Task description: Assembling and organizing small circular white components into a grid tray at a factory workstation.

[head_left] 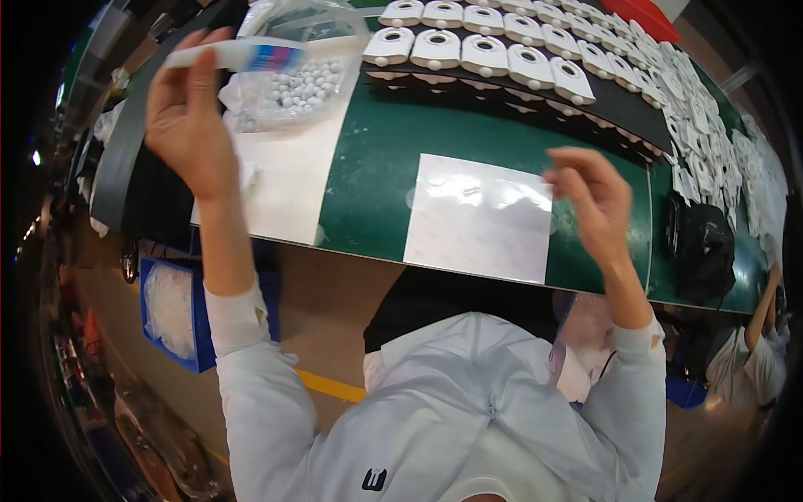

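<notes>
White tube [238, 54] up at eleven o'clock, and the left hand [191, 125] has it gripped between thumb and fingers! Just beside it, toward four o'clock, a clear bag [339, 27] of white balls [305, 88]. Over at two o'clock, the right hand [598, 201], fingers curled by a glossy sheet [477, 230]; pinching anything? Cannot tell. One o'clock: white parts [485, 64] in rows!

Assembly workshop — rows of white parts [437, 60]; green workbench [376, 167].
</notes>
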Action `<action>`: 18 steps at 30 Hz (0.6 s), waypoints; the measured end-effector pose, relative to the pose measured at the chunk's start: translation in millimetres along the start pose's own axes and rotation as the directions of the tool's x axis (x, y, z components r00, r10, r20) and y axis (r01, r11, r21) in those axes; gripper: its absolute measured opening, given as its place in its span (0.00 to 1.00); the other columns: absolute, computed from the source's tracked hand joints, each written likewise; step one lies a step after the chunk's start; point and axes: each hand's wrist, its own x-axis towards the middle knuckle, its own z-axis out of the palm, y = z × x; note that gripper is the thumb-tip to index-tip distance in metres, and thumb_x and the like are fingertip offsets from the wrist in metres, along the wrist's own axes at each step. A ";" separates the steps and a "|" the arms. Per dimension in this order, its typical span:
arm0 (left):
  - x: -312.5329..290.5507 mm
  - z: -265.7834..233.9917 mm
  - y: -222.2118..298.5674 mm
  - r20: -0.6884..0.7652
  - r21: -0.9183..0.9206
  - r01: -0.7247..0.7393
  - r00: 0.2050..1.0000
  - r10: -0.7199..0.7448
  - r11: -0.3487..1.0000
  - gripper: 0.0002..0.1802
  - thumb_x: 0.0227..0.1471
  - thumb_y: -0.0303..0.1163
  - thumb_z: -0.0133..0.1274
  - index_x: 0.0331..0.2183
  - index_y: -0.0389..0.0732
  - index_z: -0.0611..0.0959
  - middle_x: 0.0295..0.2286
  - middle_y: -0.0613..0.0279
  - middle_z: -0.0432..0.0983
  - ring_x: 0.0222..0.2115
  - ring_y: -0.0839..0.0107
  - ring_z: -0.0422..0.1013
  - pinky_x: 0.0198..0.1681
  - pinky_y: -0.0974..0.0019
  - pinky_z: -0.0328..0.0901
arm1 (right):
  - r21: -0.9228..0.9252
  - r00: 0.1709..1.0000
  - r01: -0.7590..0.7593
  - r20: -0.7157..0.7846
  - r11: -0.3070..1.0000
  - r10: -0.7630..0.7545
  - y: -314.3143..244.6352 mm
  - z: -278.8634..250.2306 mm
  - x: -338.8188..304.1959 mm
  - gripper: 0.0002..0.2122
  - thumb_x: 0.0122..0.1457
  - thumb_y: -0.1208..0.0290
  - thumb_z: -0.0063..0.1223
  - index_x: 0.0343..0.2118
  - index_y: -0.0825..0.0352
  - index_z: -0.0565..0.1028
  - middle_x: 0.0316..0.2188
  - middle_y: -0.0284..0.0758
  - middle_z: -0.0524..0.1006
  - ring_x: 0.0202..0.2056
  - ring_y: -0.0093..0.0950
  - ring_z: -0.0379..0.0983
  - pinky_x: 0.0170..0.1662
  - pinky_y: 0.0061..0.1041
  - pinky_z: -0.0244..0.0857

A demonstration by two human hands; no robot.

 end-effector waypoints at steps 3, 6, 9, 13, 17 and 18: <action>-48.2 48.2 20.9 0.419 -0.310 0.360 0.882 -0.213 0.880 0.12 0.47 0.26 0.52 0.36 0.32 0.76 0.32 0.54 0.76 0.35 0.73 0.72 0.41 0.72 0.65 | 0.444 0.878 -0.461 0.356 0.768 0.322 -13.5 37.1 16.3 0.26 0.60 0.50 0.31 0.47 0.71 0.64 0.28 0.39 0.74 0.25 0.21 0.68 0.26 0.16 0.64; -84.6 89.3 22.2 0.709 -0.311 0.663 0.639 -0.297 0.682 0.10 0.48 0.25 0.50 0.36 0.33 0.76 0.32 0.56 0.76 0.35 0.71 0.72 0.41 0.69 0.66 | 0.541 0.622 -0.783 0.659 0.307 0.424 -9.6 45.3 26.4 0.30 0.58 0.45 0.31 0.46 0.71 0.65 0.22 0.36 0.72 0.19 0.19 0.65 0.19 0.13 0.60; -98.4 110.0 6.5 0.712 -0.374 0.691 0.641 -0.286 0.619 0.10 0.48 0.26 0.51 0.35 0.34 0.77 0.32 0.56 0.76 0.35 0.73 0.71 0.41 0.70 0.65 | 0.618 0.655 -0.745 0.606 0.251 0.451 9.3 28.3 30.7 0.26 0.56 0.46 0.39 0.38 0.70 0.69 0.16 0.30 0.67 0.14 0.13 0.57 0.13 0.08 0.51; -112.1 125.2 -10.3 0.567 -0.478 0.655 0.739 -0.364 0.585 0.11 0.49 0.31 0.52 0.34 0.35 0.77 0.33 0.57 0.76 0.35 0.74 0.71 0.42 0.72 0.64 | 0.554 0.850 -0.516 0.239 0.653 0.469 3.5 23.7 41.2 0.19 0.56 0.52 0.45 0.31 0.67 0.71 0.16 0.28 0.67 0.13 0.10 0.55 0.12 0.07 0.46; -104.3 134.0 -15.0 0.376 -0.528 0.721 0.672 -0.638 0.449 0.12 0.49 0.35 0.53 0.31 0.36 0.78 0.27 0.64 0.75 0.24 0.83 0.63 0.31 0.79 0.58 | -0.011 0.988 0.069 -0.134 0.998 -0.070 15.1 17.6 44.9 0.11 0.50 0.66 0.56 0.32 0.68 0.72 0.21 0.30 0.72 0.19 0.13 0.64 0.20 0.09 0.56; -92.2 134.4 -19.1 0.283 -0.629 0.635 0.724 -0.629 0.448 0.13 0.47 0.37 0.55 0.30 0.36 0.78 0.25 0.67 0.74 0.19 0.84 0.57 0.24 0.79 0.53 | -0.371 0.880 0.367 -0.159 0.853 -0.448 17.6 18.2 43.2 0.11 0.47 0.71 0.59 0.32 0.69 0.73 0.23 0.31 0.74 0.21 0.15 0.68 0.24 0.10 0.60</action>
